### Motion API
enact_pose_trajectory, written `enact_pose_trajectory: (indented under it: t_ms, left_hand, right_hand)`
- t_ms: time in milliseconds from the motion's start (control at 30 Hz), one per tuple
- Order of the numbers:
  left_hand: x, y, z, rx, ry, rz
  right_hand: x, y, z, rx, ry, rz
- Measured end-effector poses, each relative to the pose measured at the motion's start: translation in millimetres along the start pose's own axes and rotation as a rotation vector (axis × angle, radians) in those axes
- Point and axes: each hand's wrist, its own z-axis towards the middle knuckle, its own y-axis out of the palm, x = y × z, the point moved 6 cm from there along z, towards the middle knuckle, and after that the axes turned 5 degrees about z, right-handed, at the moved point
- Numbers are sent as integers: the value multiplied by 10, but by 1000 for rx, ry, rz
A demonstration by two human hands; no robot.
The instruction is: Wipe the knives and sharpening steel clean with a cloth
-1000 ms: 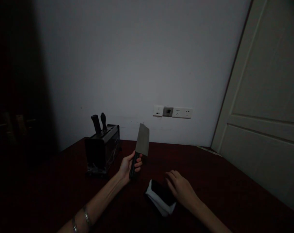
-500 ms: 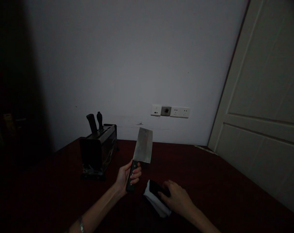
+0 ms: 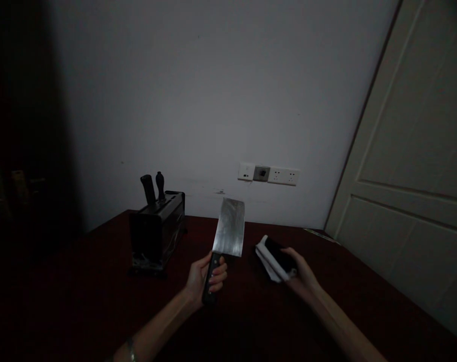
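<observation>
A cleaver (image 3: pixel 230 229) with a broad metal blade and a dark riveted handle points away from me. My left hand (image 3: pixel 207 279) is wrapped round its handle, blade tilted up above the table. To the right, my right hand (image 3: pixel 301 271) grips a folded black and white cloth (image 3: pixel 275 259); some of its fingers are hidden behind the cloth. The cloth is apart from the blade. Left of the cleaver stands a knife block (image 3: pixel 158 229), dark and shiny, with two black handles (image 3: pixel 148 189) sticking up from its top.
The dark red table (image 3: pixel 228 327) runs back to a pale wall (image 3: pixel 175 90). A row of wall sockets (image 3: pixel 283 176) sits above the table's rear edge. A panelled door (image 3: pixel 409 151) borders the right side.
My right hand has carried the cloth up and to the right, farther from me. The left hand still holds the cleaver, whose blade now looks brighter. The view has shifted slightly.
</observation>
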Motion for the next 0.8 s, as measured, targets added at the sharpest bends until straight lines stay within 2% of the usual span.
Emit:
enact_pose_trajectory:
  t_ms: [100,167,233,300,367,433,500,567,667,800]
  left_hand:
    - [-37,1,-7,-30,-23,-7]
    - [-69,11,-13,-44,-45,-15]
    - [-99,29,-19,-58,-61,-19]
    - [-128,51,-22,-79,-73,-15]
    - [-157,71,-23,-99,-87,-8]
    - [-184,87,-26,-113,-105,-5]
    - [-199,104,-31,-120,-118,-5]
    - [-199,127,-40,-123,-121,0]
    - [-187,167,-54,-123,-126,24]
    - [-184,196,-62,-129,-138,49]
  right_hand:
    - [-248,87,159,53,39,186]
    - [-485,218,247,30,-68,119]
    - [-767,364,298,37,-286,-66]
    - [-1062,549,272,61,-626,-315]
    - [-1226,821,197,-30,-948,-581]
    - [-1196,1113,132,-265,-1147,-827]
    - [-1053,1324,80,-509,-1236,-1039]
    - [-925,1430,37,-629,-1284,-1196]
    - [-860,1480,-6,-622,-1316,-1296]
    - [-862,1472,0,-592,-1264,-1318]
